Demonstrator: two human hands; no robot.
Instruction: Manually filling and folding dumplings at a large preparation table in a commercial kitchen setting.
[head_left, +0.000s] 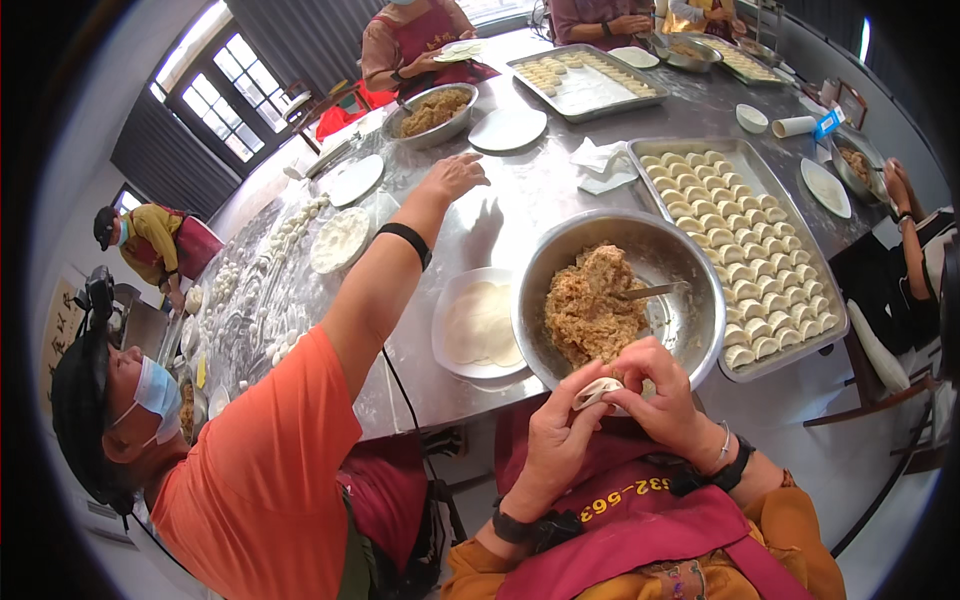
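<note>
Between the fingers of both hands a dumpling (598, 391) is partly folded, its pale wrapper edge pinched. My left hand (561, 431) grips its left side, and my right hand (660, 397) presses the right side with thumb and fingers. Just beyond them stands a large steel bowl (694, 337) of minced filling (592, 300); a metal utensil handle (654, 291) sticks out of the filling. Left of the bowl, round dough wrappers (480, 322) lie stacked on a white plate (450, 358). Rows of shaped dumplings (739, 255) fill much of a metal tray (831, 330) to the right.
A co-worker in an orange shirt (262, 450) reaches an arm (390, 277) across the table (405, 405) at left. Floured dough pieces (255, 262) lie beyond. A second tray (577, 112), a filling bowl (431, 135) and a white plate (508, 130) stand farther back. Several people work around the table.
</note>
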